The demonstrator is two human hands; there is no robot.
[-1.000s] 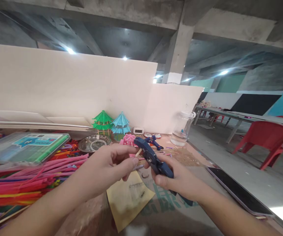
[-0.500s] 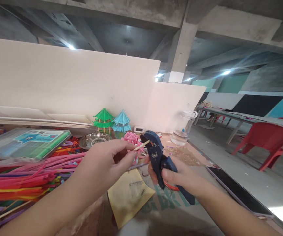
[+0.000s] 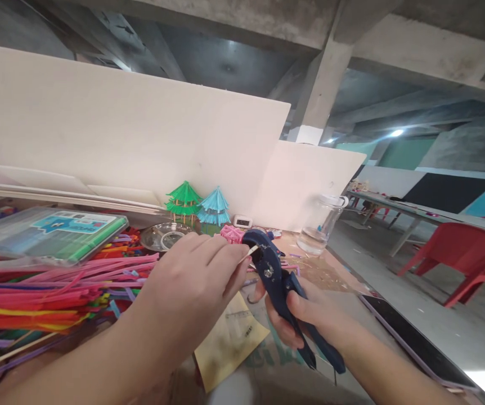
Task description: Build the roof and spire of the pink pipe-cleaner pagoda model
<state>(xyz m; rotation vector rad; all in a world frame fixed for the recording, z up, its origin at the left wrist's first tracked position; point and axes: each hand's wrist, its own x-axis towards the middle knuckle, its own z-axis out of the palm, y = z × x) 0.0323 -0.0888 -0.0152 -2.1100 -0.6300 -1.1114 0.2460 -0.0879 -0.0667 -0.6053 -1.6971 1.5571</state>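
Note:
My left hand (image 3: 202,275) pinches a thin pale wooden stick (image 3: 250,251), its free end set in the jaws of a dark blue hand cutter (image 3: 274,281). Wrapped around the cutter's handles is my right hand (image 3: 310,312). The handles stand somewhat apart. Behind the cutter head sits a pink craft piece (image 3: 232,233), partly hidden by my left hand. Below both hands lies a yellowish paper sheet (image 3: 225,349) with faint printing.
Bundles of coloured pipe cleaners (image 3: 35,298) and a clear plastic case (image 3: 48,233) fill the left. Farther back stand a green paper tree (image 3: 184,199), a light blue one (image 3: 215,207), a metal dish (image 3: 162,236) and a water jug (image 3: 316,230). A phone (image 3: 415,337) lies at the right edge.
My left hand has turned over, its back now facing up, and the stick shows shorter between fingers and jaws. The cutter's handles have swung lower. The view has shifted slightly.

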